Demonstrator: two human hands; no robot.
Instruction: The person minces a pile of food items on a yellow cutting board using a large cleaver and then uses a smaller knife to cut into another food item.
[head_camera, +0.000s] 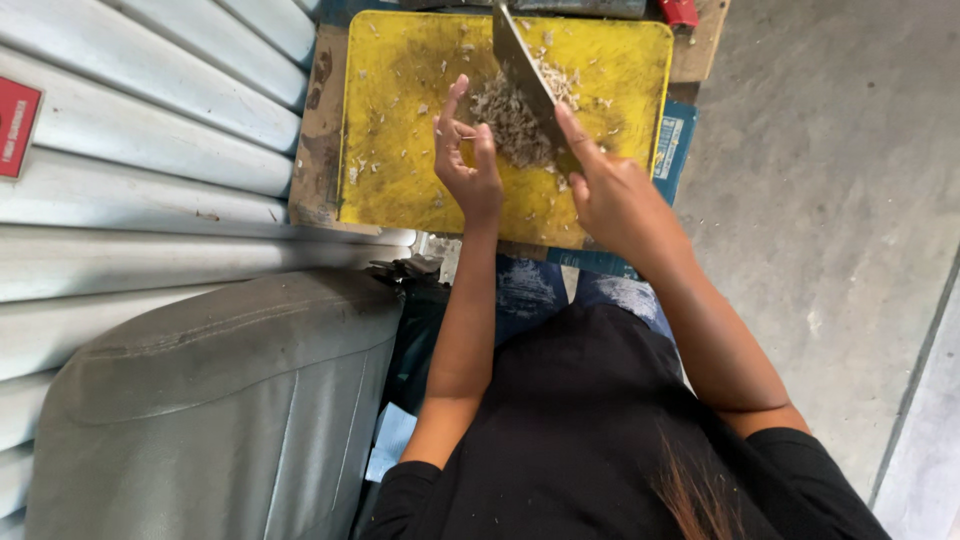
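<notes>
A yellow cutting board (400, 170) lies ahead of me with a pile of finely chopped pale food (512, 120) near its middle. My right hand (610, 195) grips the handle of a broad knife (522, 62), index finger stretched along the blade's back; the blade stands in the pile. My left hand (465, 160) is held upright beside the pile's left edge, fingers apart and holding nothing. Small scraps are scattered over the board.
The board rests on a brown wooden surface (315, 170) over a blue box (675, 145). Corrugated metal sheeting (140, 130) runs along the left. A grey padded seat (220, 400) sits at lower left. Concrete floor (830, 220) lies to the right.
</notes>
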